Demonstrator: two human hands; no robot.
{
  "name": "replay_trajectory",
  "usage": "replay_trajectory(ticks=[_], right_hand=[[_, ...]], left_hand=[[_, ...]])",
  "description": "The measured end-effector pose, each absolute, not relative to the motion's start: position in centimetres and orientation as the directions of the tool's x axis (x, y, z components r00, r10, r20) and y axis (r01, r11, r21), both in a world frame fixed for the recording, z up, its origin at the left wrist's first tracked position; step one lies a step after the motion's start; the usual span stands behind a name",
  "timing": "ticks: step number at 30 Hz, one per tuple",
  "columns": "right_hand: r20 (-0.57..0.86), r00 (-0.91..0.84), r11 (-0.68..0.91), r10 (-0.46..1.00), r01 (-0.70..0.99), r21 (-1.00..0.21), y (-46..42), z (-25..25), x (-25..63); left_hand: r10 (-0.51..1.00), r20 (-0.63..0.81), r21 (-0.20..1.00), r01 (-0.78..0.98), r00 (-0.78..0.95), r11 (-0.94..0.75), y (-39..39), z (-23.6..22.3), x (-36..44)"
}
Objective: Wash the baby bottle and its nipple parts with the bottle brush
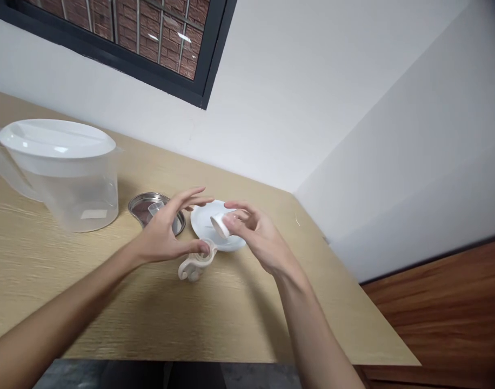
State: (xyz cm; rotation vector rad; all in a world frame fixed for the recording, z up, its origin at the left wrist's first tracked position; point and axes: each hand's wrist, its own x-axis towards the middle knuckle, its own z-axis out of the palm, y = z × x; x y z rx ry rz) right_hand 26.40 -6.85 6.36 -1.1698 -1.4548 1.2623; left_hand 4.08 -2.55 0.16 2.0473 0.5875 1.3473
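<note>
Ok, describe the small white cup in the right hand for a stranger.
Past the big clear pitcher on the wooden table lies a white plate. Over it, the right hand pinches a small white cup, tilted sideways, clear of the plate.

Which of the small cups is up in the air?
The white cup in the right hand, held above the saucer; the clear cup sits on the steel dish.

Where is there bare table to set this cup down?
Bare tabletop lies in front of the ring-handled white piece and right of the saucer. It's crowded between the plastic pitcher, steel dish, left hand and right hand.
</note>
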Motion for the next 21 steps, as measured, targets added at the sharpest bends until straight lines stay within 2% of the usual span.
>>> replay_trajectory(ticks=[1,3,6,12,21], right_hand=[[0.052,-0.190,0.094,0.980,0.223,-0.970,-6.9,6.2,26.6],[0.091,-0.217,0.178,0.972,0.427,-0.887,-6.8,5.9,26.9],[0.112,-0.301,0.278,0.947,0.594,-0.755,-6.4,5.6,26.5],[0.032,-0.441,0.385,0.897,0.744,-0.547,-6.1,6.2,25.1],[-0.046,-0.543,0.446,0.839,0.732,-0.515,-6.7,6.5,25.3]], left_hand=[[0.711,0.526,0.766,0.103,0.467,-0.635,-2.4,0.6,3.5],[0.762,0.280,0.822,0.264,0.584,-0.504,-2.2,1.0,2.8],[0.762,0.100,0.812,0.390,0.640,-0.434,-2.1,0.6,2.7],[0.701,0.033,0.824,0.378,0.713,-0.423,-2.6,-0.9,4.0],[0.699,-0.092,0.822,0.450,0.709,-0.348,-2.5,0.3,3.9]])
